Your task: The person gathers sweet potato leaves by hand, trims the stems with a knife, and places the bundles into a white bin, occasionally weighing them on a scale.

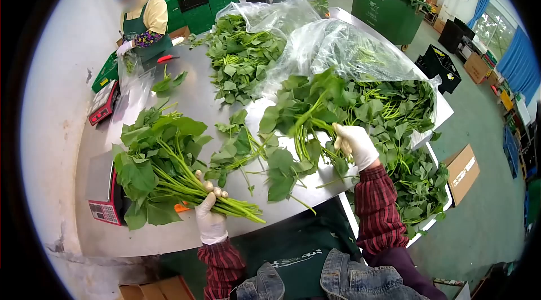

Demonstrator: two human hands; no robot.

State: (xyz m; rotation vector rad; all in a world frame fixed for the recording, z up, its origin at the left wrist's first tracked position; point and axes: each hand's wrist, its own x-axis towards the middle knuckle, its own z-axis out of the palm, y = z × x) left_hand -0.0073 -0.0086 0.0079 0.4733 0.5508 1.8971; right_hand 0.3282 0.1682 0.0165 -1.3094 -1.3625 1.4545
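Observation:
My left hand (211,215), in a pale glove, is wrapped round the long stems of a bunch of leafy greens (163,164) that look like sweet potato leaves. The leaves point away to the left and the cut stem ends stick out to the right. My right hand (356,143), gloved too, has its fingers pinched on a stem of leafy greens (313,109), which is slightly blurred. Below it, loose stems (242,150) lie on the metal table (186,88). A large heap of the same greens (389,102) sits beside my right hand, partly under clear plastic.
Two red scales (107,215) stand along the table's left edge. A red-handled tool (167,58) lies farther back. Plastic sheeting (332,46) covers another pile (242,46). Two people in blue caps work beyond. A green bin (386,9) and black crate (439,66) stand right.

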